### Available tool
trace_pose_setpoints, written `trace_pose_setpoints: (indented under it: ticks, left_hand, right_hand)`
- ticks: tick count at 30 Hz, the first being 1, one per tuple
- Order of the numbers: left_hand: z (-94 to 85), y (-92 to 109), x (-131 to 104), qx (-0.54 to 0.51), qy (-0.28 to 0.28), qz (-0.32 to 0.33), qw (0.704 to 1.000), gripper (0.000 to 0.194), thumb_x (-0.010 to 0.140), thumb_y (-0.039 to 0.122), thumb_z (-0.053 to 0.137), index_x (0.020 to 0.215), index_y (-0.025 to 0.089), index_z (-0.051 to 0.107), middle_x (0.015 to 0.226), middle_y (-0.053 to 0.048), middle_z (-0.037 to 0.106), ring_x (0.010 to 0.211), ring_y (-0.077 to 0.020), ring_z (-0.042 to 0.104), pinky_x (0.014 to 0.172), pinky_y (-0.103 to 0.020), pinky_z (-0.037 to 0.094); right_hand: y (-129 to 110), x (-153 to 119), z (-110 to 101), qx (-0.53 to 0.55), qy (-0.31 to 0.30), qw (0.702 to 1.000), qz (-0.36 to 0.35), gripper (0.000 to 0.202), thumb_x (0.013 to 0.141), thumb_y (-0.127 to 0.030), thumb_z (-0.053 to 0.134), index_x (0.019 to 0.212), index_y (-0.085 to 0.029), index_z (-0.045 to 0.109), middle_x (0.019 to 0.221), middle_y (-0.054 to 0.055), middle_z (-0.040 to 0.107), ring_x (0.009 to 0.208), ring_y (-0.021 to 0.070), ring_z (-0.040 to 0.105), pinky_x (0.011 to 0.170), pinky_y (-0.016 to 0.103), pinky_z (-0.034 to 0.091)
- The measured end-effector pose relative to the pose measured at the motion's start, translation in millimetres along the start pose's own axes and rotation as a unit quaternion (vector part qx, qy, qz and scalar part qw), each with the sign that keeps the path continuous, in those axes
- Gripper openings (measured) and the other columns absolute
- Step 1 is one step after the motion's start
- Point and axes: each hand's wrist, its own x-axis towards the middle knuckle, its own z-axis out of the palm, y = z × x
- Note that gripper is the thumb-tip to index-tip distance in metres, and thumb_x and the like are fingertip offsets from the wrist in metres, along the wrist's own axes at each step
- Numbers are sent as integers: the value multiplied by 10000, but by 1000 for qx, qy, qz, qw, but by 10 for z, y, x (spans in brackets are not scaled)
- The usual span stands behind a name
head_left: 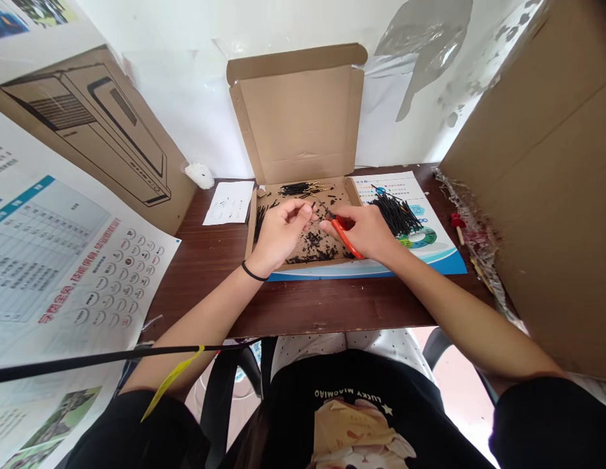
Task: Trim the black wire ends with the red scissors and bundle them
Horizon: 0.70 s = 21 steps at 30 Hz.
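Note:
My left hand (282,229) is closed in a pinch above the open cardboard box (356,190), with the dark end of a thin black stick (313,205) showing at the fingertips. My right hand (370,228) is wrapped round a pair of red-handled cutters (347,240). Their narrow jaws point left, close to the black stick; whether they touch it I cannot tell. Under both hands, black scraps (315,246) litter the box's floor. A bundle of black sticks with yellowish ends (303,189) lies at the box's back.
Right of the box, a heap of black sticks (398,213) lies on a printed sheet (444,247). White paper (228,203) is at the left on the brown table (205,260). Cardboard panels (541,195) stand at both sides. A small red-topped item (456,221) is at the right.

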Motion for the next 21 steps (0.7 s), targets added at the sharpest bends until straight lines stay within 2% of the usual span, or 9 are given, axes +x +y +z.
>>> trace_pose_setpoints:
  ticks: [3, 8, 15, 21]
  left_hand:
    - [5, -2, -7, 6, 0, 0, 1000, 299, 796, 490, 724, 818, 193, 698, 814, -49, 703, 612, -93, 557, 616, -261, 495]
    - [1, -10, -10, 20, 12, -6, 1000, 347, 776, 533, 727, 813, 189, 704, 805, -58, 716, 597, -98, 562, 585, -260, 487]
    - [-3, -15, -18, 29, -15, -5, 999, 308, 800, 476, 716, 812, 169, 695, 815, -64, 721, 622, -94, 580, 562, -229, 463]
    - [-18, -11, -22, 88, 18, 57, 994, 179, 778, 342, 742, 817, 168, 717, 818, -59, 720, 721, -121, 620, 655, -253, 499]
  right_hand:
    - [1, 2, 20, 7, -12, 1000, -9, 538, 795, -671, 590, 573, -210, 425, 530, -59, 354, 552, 101, 289, 538, 248, 270]
    - [-12, 5, 22, -2, -17, 1000, -13, 539, 794, -696, 573, 591, -210, 463, 529, -55, 381, 549, 102, 304, 544, 244, 282]
    - [-23, -1, 35, 13, -13, 1000, -15, 604, 786, -746, 528, 556, -208, 380, 525, -53, 330, 548, 95, 272, 524, 236, 255]
    - [-50, -4, 73, 32, -2, 999, -7, 611, 788, -742, 529, 547, -209, 351, 519, -54, 311, 542, 92, 265, 510, 236, 235]
